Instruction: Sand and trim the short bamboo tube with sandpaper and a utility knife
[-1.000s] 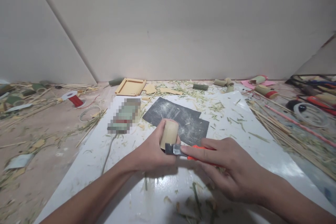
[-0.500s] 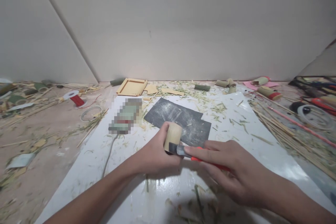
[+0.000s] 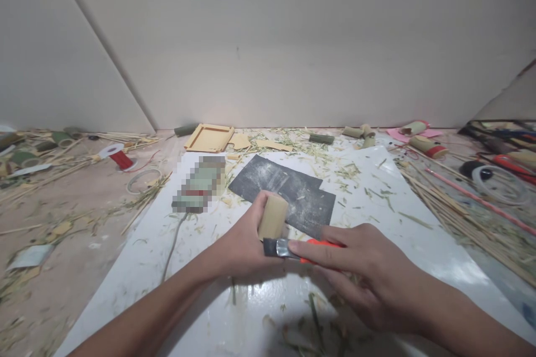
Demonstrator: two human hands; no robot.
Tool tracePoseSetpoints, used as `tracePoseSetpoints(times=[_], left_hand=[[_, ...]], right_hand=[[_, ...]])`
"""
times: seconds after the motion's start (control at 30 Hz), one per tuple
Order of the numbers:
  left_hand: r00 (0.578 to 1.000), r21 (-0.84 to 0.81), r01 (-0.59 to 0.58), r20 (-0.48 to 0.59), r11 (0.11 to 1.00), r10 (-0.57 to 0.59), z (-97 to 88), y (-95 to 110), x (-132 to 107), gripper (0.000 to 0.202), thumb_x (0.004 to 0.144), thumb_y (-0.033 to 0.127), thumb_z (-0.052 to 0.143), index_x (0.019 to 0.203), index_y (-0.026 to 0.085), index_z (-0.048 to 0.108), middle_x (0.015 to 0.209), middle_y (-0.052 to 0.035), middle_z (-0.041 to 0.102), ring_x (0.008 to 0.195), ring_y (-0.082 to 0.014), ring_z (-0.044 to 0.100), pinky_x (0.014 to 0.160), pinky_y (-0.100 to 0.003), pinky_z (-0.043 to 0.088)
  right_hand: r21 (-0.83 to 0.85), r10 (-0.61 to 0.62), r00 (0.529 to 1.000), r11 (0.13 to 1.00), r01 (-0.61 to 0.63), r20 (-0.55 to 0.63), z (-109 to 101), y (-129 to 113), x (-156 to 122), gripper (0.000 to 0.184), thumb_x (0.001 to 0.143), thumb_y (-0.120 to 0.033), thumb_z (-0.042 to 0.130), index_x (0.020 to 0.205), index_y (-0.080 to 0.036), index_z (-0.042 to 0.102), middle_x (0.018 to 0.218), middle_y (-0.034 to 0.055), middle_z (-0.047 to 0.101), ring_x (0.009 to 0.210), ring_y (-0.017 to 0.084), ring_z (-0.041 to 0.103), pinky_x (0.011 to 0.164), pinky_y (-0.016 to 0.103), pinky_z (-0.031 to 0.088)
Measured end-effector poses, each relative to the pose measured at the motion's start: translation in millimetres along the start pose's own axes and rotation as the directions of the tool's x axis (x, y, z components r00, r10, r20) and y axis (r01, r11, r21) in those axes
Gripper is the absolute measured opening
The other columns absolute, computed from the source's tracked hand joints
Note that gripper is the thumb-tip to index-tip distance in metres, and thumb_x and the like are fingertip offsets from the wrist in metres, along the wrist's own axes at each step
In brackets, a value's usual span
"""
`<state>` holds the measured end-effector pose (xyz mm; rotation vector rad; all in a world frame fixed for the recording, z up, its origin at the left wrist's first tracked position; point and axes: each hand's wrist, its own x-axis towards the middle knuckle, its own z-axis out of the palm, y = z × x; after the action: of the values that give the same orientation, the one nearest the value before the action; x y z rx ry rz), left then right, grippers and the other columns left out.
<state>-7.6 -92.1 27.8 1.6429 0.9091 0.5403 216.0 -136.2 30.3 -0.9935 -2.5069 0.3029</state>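
Observation:
My left hand (image 3: 247,240) is wrapped round a short pale bamboo tube (image 3: 273,217), held tilted above the white sheet. In my right hand (image 3: 355,262) is a utility knife (image 3: 276,247) with an orange-red handle, a silver metal sleeve and a dark blade. My right index finger lies along the top of the knife. The dark blade sits at the tube's near end, close to my left palm; whether it touches the bamboo I cannot tell. Just beyond the tube lie dark sandpaper sheets (image 3: 285,189), dusted with pale powder.
Green and pale shavings litter the white sheet (image 3: 138,268). A blurred-out device (image 3: 199,184) with a cable lies left. A wooden tray (image 3: 209,138) rests by the wall. A red thread spool (image 3: 121,159) stands at left; bamboo strips (image 3: 456,206) and a tape roll (image 3: 500,184) lie right.
The knife blade has slid down from the tube's side to its near end, toward me. My left hand and the tube have shifted slightly left.

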Motion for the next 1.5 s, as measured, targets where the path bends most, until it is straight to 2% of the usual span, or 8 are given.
tracePoseSetpoints(times=[0.3, 0.5, 0.57, 0.7, 0.83, 1.07, 1.33, 1.5], left_hand=[[1.0, 0.004, -0.008, 0.01, 1.0, 0.008, -0.7, 3, -2, 0.055, 0.067, 0.025, 0.073, 0.11, 0.024, 0.037, 0.083, 0.0029, 0.046, 0.066, -0.0115, 0.046, 0.056, -0.023, 0.038], [0.996, 0.041, -0.045, 0.076, 0.998, 0.042, 5.2, 12, -7, 0.044, 0.072, 0.014, 0.06, 0.108, 0.024, 0.036, 0.085, 0.0032, 0.046, 0.069, -0.0101, 0.046, 0.06, -0.022, 0.04], [0.999, 0.045, -0.028, 0.04, 0.999, 0.026, 4.2, 10, -5, 0.044, 0.073, 0.015, 0.06, 0.109, 0.025, 0.036, 0.086, 0.0033, 0.046, 0.068, -0.0097, 0.045, 0.059, -0.022, 0.04], [1.0, 0.016, -0.009, -0.019, 1.0, 0.009, 3.0, 2, -1, 0.044, 0.074, 0.015, 0.06, 0.109, 0.026, 0.037, 0.08, 0.0056, 0.043, 0.063, -0.0083, 0.041, 0.057, -0.021, 0.037], [1.0, -0.094, 0.023, 0.006, 0.995, -0.022, 5.0, 1, 1, 0.046, 0.069, 0.013, 0.063, 0.104, 0.025, 0.036, 0.075, 0.0068, 0.043, 0.061, -0.0082, 0.041, 0.053, -0.019, 0.034], [1.0, -0.025, -0.002, 0.005, 1.0, 0.002, 5.0, 3, -1, 0.04, 0.07, 0.008, 0.057, 0.101, 0.024, 0.037, 0.072, 0.0066, 0.039, 0.058, -0.007, 0.037, 0.051, -0.019, 0.029], [0.998, 0.028, -0.055, 0.016, 0.998, 0.055, 1.6, 6, 0, 0.037, 0.073, 0.01, 0.058, 0.101, 0.024, 0.038, 0.077, 0.0057, 0.038, 0.062, -0.0082, 0.037, 0.055, -0.02, 0.034], [0.99, 0.004, -0.076, 0.116, 0.997, 0.075, -0.1, 13, -7, 0.048, 0.071, 0.01, 0.062, 0.109, 0.026, 0.037, 0.083, 0.0043, 0.046, 0.068, -0.01, 0.045, 0.06, -0.021, 0.041]], right_hand=[[-0.118, -0.059, 0.995, 0.992, 0.05, -0.076, -6, 4, 0, 0.038, 0.094, -0.021, 0.042, 0.126, -0.029, 0.06, 0.063, -0.0021, 0.05, 0.048, 0.011, 0.039, 0.048, 0.025, 0.024], [-0.092, 0.166, 0.946, 0.976, -0.198, -0.279, -18, 48, -6, 0.04, 0.093, -0.019, 0.048, 0.132, -0.025, 0.055, 0.067, -0.0019, 0.053, 0.054, 0.01, 0.047, 0.055, 0.024, 0.035], [-0.039, 0.152, 0.953, 0.985, -0.168, -0.263, -15, 46, -5, 0.04, 0.093, -0.018, 0.048, 0.132, -0.024, 0.055, 0.068, -0.0017, 0.053, 0.055, 0.01, 0.048, 0.055, 0.024, 0.036], [0.06, 0.038, 0.983, 0.998, -0.027, -0.182, -4, 17, 0, 0.039, 0.095, -0.017, 0.043, 0.132, -0.024, 0.054, 0.066, -0.0023, 0.05, 0.053, 0.01, 0.045, 0.05, 0.023, 0.031], [0.047, 0.015, 0.996, 0.999, -0.01, -0.089, 4, -1, 2, 0.036, 0.096, -0.022, 0.04, 0.127, -0.024, 0.059, 0.066, -0.0009, 0.051, 0.051, 0.011, 0.043, 0.048, 0.025, 0.026], [0.015, -0.01, 0.994, 1.0, 0.012, -0.107, 0, 9, 0, 0.036, 0.095, -0.02, 0.04, 0.124, -0.023, 0.061, 0.064, -0.0023, 0.046, 0.05, 0.011, 0.038, 0.048, 0.024, 0.025], [-0.108, -0.068, 0.987, 0.993, 0.053, -0.147, -4, 4, 0, 0.036, 0.093, -0.019, 0.043, 0.124, -0.025, 0.061, 0.064, -0.003, 0.046, 0.049, 0.011, 0.036, 0.048, 0.024, 0.025], [-0.11, 0.092, 0.948, 0.985, -0.131, -0.304, -20, 35, -4, 0.04, 0.092, -0.018, 0.047, 0.129, -0.024, 0.058, 0.065, -0.0024, 0.052, 0.05, 0.01, 0.044, 0.05, 0.024, 0.032]])
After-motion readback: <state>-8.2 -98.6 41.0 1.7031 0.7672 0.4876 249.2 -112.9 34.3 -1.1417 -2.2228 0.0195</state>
